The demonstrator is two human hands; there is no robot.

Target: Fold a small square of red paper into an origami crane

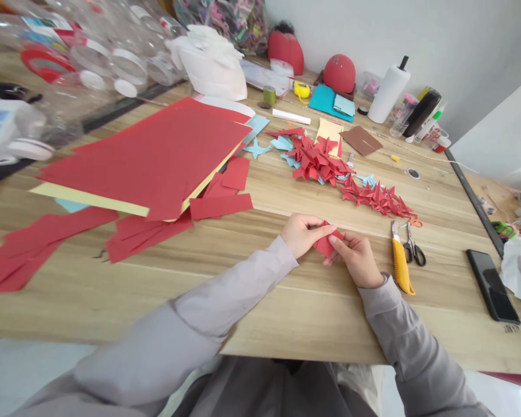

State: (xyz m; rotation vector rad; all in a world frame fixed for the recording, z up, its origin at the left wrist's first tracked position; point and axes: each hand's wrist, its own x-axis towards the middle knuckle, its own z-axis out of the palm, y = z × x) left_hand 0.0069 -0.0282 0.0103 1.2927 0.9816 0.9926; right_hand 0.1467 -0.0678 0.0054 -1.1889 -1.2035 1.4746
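Observation:
Between my two hands is a small folded piece of red paper (pixel 323 248), held just above the wooden table. My left hand (pixel 303 233) pinches its upper left side, thumb on top. My right hand (pixel 356 255) grips the right side with its thumb pressed on the paper; some fingers are hidden beneath. Beyond my hands lie a heap of folded red paper stars (pixel 315 159) and a row of more red stars (pixel 375 197). Right of my right hand are a yellow-handled utility knife (pixel 400 260) and black-handled scissors (pixel 412 246).
Large red paper sheets (pixel 156 150) are stacked at left, with cut red strips (pixel 39 240) in front. Plastic bottles (pixel 125 63) crowd the back left. A phone (pixel 492 284) lies near the right edge. A white bottle (pixel 389 92) stands at the back, near brown paper (pixel 361 141).

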